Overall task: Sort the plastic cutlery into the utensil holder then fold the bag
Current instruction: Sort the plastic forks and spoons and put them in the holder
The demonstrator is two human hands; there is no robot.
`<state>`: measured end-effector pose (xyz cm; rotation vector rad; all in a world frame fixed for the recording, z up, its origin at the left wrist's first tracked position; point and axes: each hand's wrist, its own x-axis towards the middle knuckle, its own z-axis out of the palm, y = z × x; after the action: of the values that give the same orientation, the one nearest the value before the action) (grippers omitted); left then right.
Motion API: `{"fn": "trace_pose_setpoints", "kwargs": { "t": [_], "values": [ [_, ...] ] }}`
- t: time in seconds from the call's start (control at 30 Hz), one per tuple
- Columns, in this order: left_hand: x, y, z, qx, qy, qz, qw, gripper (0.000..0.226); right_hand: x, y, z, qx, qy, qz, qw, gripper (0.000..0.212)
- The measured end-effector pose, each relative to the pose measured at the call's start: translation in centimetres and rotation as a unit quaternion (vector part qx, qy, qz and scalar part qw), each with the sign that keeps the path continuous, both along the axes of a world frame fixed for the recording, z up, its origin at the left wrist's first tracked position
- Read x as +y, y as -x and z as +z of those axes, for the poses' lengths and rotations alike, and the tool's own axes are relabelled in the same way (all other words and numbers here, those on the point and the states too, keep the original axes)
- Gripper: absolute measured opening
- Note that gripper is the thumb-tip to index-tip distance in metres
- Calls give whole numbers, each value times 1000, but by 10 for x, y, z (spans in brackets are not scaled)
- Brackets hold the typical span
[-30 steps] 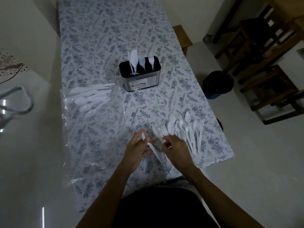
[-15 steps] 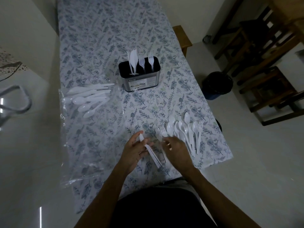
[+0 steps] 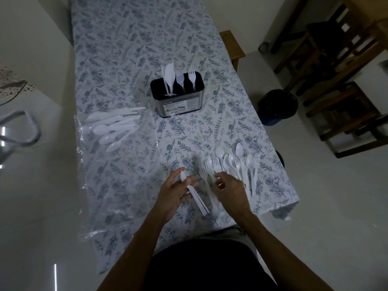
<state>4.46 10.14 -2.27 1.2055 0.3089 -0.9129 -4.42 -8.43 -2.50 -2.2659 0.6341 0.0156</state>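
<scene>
My left hand grips a small bundle of white plastic knives, handles pointing toward me. My right hand hovers with fingers spread over a row of white forks and spoons laid near the table's right front edge, touching the nearest fork. The metal utensil holder stands mid-table with a knife, a spoon and a fork upright in its black compartments. A clear plastic bag lies flat on the left side, with a pile of white spoons and knives on its far end.
The table carries a leafy blue-and-white cloth. A dark waste bin and wooden chairs stand on the floor to the right. A grey metal frame shows at the far left.
My left hand has kept the knife bundle and lifted slightly. My right hand has opened and shifted right over the forks.
</scene>
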Motion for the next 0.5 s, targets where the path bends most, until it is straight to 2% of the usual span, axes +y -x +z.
{"fn": "trace_pose_setpoints", "kwargs": {
  "t": [0.07, 0.13, 0.23, 0.3, 0.37, 0.47, 0.5],
  "values": [
    [-3, 0, 1, -3, 6, -8, 1000, 50, 9, 5, 12, -46, -96, 53, 993, 23],
    [-6, 0, 0, -1, 14, -14, 1000, 51, 15, 8, 18, -48, -151, 75, 984, 27],
    [-8, 1, -1, 6, 20, -19, 1000, 57, 15, 8, 16, -40, -106, 91, 989, 27],
    [-9, 1, -1, 3, 20, -21, 1000, 57, 15, 9, 12, -46, -18, 130, 990, 27],
    [-12, 2, 1, -7, 16, -21, 1000, 56, 17, 9, 10, -47, 40, 172, 983, 36],
    [-13, 4, 1, -15, 11, -30, 999, 54, 11, 10, 9, -63, 43, 219, 973, 28],
    [-13, 3, 0, -13, 14, -30, 999, 52, 5, 10, 10, -52, 35, 199, 978, 26]
  ]
}}
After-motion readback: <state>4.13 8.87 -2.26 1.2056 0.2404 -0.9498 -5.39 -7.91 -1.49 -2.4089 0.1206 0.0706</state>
